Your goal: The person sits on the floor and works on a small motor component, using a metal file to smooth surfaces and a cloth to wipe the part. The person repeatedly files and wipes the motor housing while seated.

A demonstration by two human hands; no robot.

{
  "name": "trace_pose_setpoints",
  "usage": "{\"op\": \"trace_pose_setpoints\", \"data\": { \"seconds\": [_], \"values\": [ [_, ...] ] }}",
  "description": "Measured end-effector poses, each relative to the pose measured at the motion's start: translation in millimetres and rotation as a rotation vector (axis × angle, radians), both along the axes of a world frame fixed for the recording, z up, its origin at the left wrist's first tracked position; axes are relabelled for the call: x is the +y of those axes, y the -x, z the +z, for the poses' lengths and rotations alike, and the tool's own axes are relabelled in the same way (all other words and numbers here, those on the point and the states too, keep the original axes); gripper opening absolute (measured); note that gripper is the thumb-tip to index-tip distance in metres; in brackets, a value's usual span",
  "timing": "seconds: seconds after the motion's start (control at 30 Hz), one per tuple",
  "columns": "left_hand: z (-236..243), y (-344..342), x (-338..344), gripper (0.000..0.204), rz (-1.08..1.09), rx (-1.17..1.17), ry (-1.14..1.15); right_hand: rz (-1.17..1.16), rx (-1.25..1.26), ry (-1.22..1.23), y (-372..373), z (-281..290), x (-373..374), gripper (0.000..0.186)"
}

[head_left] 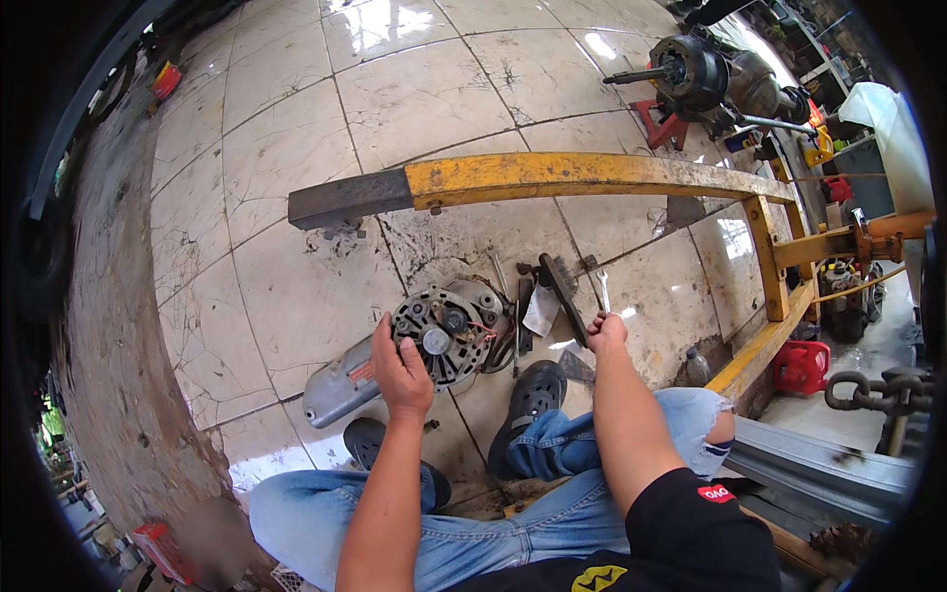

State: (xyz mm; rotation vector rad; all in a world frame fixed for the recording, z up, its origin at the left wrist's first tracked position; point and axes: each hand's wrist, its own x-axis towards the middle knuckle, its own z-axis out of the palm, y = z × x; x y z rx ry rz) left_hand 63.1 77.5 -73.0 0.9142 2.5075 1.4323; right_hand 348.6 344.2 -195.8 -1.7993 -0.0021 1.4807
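Note:
A round vented alternator (464,367) with red wires sits on the tiles in front of me, by my shoes. My left hand (400,373) rests along its left edge, fingers stretched out and not wrapped round it. Under and to the left of that hand lies a long grey metal cover (333,387). Off to the right, my right hand (609,333) is closed on a wrench (605,288), whose end points away from me. Just left of that fist a dark bar (562,296) lies on the floor. Another wrench (499,270) lies behind the alternator.
A yellow steel beam (572,173) with a dark end crosses beyond the alternator and joins a yellow frame (767,259) on the right. A large axle-like assembly (691,74) stands on a red stand (659,123) at the far right. A red container (801,367) and chain (868,392) are at right.

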Motion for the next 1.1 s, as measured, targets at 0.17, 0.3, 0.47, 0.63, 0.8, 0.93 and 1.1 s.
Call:
{"op": "trace_pose_setpoints", "data": {
  "seconds": [0.17,0.3,0.47,0.63,0.8,0.93,1.1],
  "values": [
    [3.0,2.2,-10.5,0.046,-0.024,-0.028,0.101,-0.189,-0.122,0.011,-35.4,-24.2,18.3,0.013],
    [2.3,-1.1,-7.1,0.047,-0.011,-0.077,0.044,-0.405,-0.512,0.102,-89.8,-59.1,35.1,0.019],
    [8.2,-0.4,-8.7,0.048,-0.020,-0.093,0.094,-0.318,-0.714,0.234,-94.0,-59.6,59.7,0.028],
    [8.8,-1.7,-9.5,0.047,-0.033,-0.086,0.108,-0.104,-0.066,-0.293,14.5,-16.1,146.3,0.061],
    [5.6,-0.2,-10.5,0.046,-0.039,-0.058,0.120,0.138,-0.016,-0.407,53.8,16.8,150.8,0.083],
    [6.1,0.8,-11.0,0.046,-0.047,-0.032,0.124,0.171,0.008,-0.399,47.3,11.3,124.4,0.085],
    [4.7,1.9,-8.9,0.046,-0.028,-0.006,0.087,0.178,-0.046,-0.314,46.8,15.4,95.7,0.073]
  ]
}}
